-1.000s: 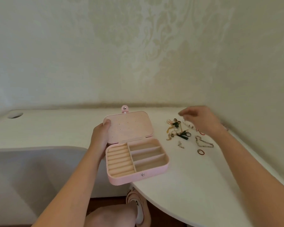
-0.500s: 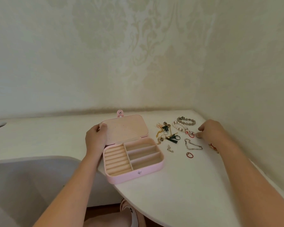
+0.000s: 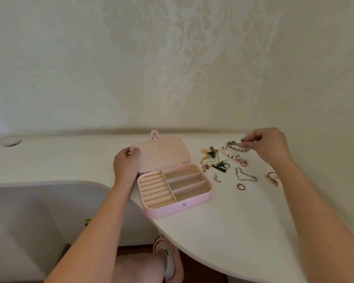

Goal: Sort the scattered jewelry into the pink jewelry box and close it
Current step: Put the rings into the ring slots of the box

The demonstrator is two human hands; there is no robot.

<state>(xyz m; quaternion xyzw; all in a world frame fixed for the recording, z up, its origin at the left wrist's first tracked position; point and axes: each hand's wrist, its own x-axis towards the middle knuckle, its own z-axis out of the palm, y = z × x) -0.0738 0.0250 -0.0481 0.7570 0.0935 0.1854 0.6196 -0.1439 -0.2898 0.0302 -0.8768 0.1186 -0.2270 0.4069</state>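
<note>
Left hand [image 3: 126,163] gripped the pink rectangular jewelry box [image 3: 175,194] by the left edge of its raised lid. The thumb lay over the beige inner face; the other fingers were hidden behind the lid. The box stood open on the white round-edged table [image 3: 233,225]. Its base sat just below and right of this grip, close to the table's front edge. The ring-roll slots occupied the half nearer the grip and three long compartments the farther half.

Right hand [image 3: 268,147] was held over the table, well right of the box. Its fingers were curled, with thumb and forefinger tips drawn together at the grey bead bracelet [image 3: 232,142]. Could not tell whether the beads were actually pinched or only touched.

The loose jewelry all lay on the table outside the box, placed here relative to the right fingertips:
- white pearl bracelet [image 3: 228,153]: just below-left, beside the grey beads.
- two dark green tassel earrings [image 3: 213,153]: farther left among small gold pieces, between the fingertips and the box lid.
- silver chain bracelet [image 3: 246,177]: below, toward the wearer.
- thin red loop [image 3: 241,186]: just beyond the chain on the same side.
- small silver drop piece [image 3: 217,178]: down-left, near the box base.
- red-and-gold piece [image 3: 271,176]: beside the right forearm, partly hidden by it.
</note>
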